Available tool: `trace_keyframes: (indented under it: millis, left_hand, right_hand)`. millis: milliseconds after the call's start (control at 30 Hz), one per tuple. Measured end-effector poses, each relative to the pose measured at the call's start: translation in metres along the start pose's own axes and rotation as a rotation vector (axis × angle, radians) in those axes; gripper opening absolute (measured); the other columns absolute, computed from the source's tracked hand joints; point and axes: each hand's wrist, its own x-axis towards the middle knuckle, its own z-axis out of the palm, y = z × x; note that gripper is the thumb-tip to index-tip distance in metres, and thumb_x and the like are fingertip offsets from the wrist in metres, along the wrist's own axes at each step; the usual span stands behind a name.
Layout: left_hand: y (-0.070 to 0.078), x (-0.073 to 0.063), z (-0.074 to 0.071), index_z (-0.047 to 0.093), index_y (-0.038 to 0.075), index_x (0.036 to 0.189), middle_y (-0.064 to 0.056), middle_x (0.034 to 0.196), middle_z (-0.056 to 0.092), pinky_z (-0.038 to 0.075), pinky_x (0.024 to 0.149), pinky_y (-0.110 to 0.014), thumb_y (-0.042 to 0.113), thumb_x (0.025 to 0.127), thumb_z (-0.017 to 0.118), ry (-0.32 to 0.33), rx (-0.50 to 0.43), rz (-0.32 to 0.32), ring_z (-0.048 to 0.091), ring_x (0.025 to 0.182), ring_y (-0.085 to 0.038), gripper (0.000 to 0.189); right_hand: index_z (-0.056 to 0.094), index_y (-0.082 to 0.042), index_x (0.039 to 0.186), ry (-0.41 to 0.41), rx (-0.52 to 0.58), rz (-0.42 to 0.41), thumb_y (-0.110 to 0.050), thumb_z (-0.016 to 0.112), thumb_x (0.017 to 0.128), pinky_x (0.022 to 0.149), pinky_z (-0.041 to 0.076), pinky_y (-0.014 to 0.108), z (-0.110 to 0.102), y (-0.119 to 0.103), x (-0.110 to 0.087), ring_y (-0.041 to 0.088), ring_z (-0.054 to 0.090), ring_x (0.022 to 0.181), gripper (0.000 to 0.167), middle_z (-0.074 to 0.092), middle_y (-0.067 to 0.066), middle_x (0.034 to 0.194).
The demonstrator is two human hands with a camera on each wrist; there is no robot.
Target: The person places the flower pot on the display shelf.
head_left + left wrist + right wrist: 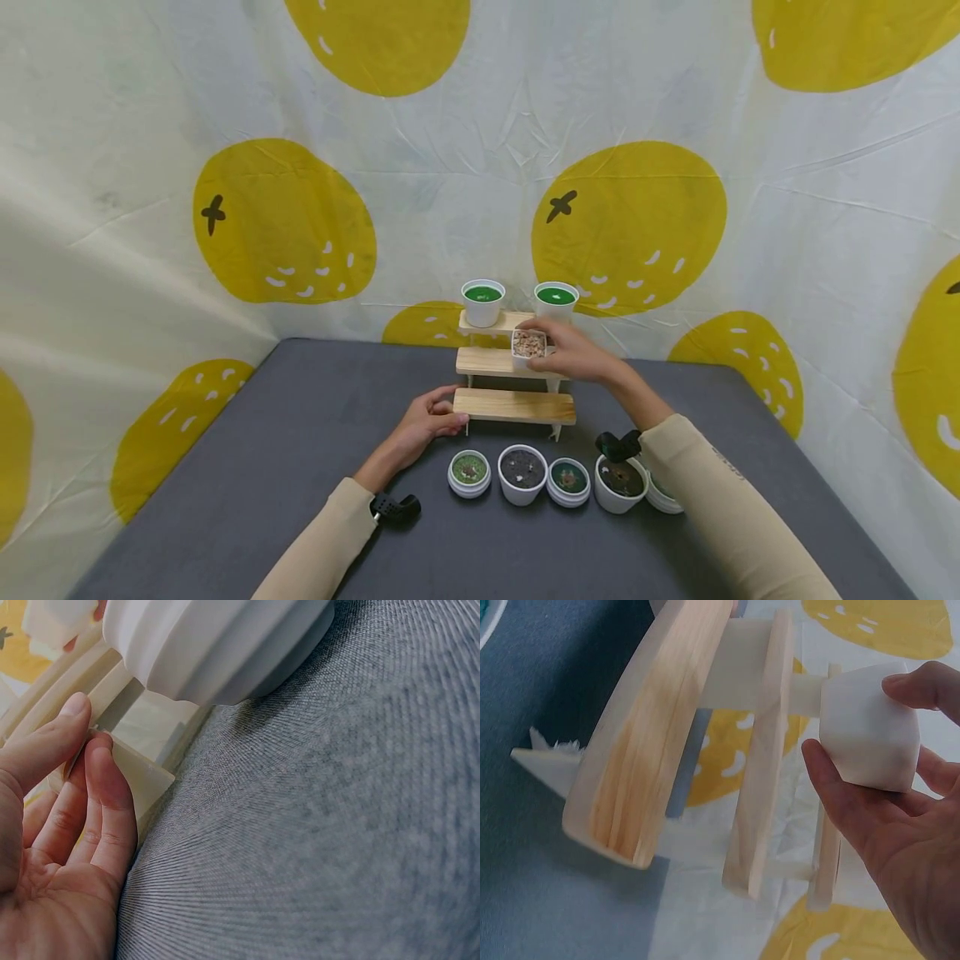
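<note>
A three-tier wooden step stand (pixel 517 407) rises at the back of the table. At the left end of its lowest board, my left hand (pixel 423 429) pinches the edge between thumb and fingers, which the left wrist view shows close up. My right hand (pixel 576 350) holds a small square white pot (pixel 870 731) filled with light brown bits, its fingers and thumb around the sides. The pot is at the middle board; whether its base touches the wood cannot be told. Two round white pots with green tops, left (pixel 482 310) and right (pixel 557 302), are on the top board.
On the dark grey table (pixel 300 467), several white pots stand in front of the stand: a green-topped ribbed one (pixel 468 473), a grey-filled one (pixel 522 477), a dark green one (pixel 568 482) and a brown-filled one (pixel 621 485). My right sleeve partly covers another. A fruit-printed curtain (pixel 450 208) hangs behind.
</note>
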Motion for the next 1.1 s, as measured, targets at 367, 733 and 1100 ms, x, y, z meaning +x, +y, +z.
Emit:
trace_keyframes:
  millis: [367, 733, 1100]
  left_hand:
    - [0.0, 0.0, -0.001, 0.044, 0.009, 0.155, 0.001, 0.089, 0.071, 0.058, 0.075, -0.026, 0.013, 0.09, 0.081, 0.002, -0.004, -0.003, 0.068, 0.083, -0.011, 0.075]
    - [0.0, 0.0, 0.0, 0.043, 0.008, 0.156, 0.002, 0.089, 0.071, 0.058, 0.075, -0.026, 0.013, 0.091, 0.08, -0.006, -0.01, 0.009, 0.067, 0.083, -0.01, 0.075]
    - [0.0, 0.002, 0.0, 0.042, 0.007, 0.156, 0.001, 0.089, 0.07, 0.058, 0.075, -0.026, 0.011, 0.09, 0.08, 0.002, -0.023, -0.001, 0.068, 0.082, -0.01, 0.077]
  right_hand:
    - [0.051, 0.001, 0.145, -0.007, 0.01, -0.03, -0.012, 0.072, 0.09, 0.113, 0.042, 0.056, 0.019, -0.006, 0.021, 0.037, 0.052, 0.134, 0.06, 0.055, 0.024, 0.147]
    - [0.046, -0.003, 0.149, -0.009, 0.053, -0.001, -0.016, 0.071, 0.095, 0.112, 0.045, 0.056, 0.03, -0.016, 0.033, 0.038, 0.053, 0.136, 0.061, 0.053, 0.021, 0.149]
    - [0.042, -0.003, 0.143, -0.018, 0.123, 0.08, -0.019, 0.073, 0.094, 0.089, 0.05, 0.033, 0.037, -0.018, 0.041, 0.027, 0.058, 0.109, 0.061, 0.059, 0.017, 0.128]
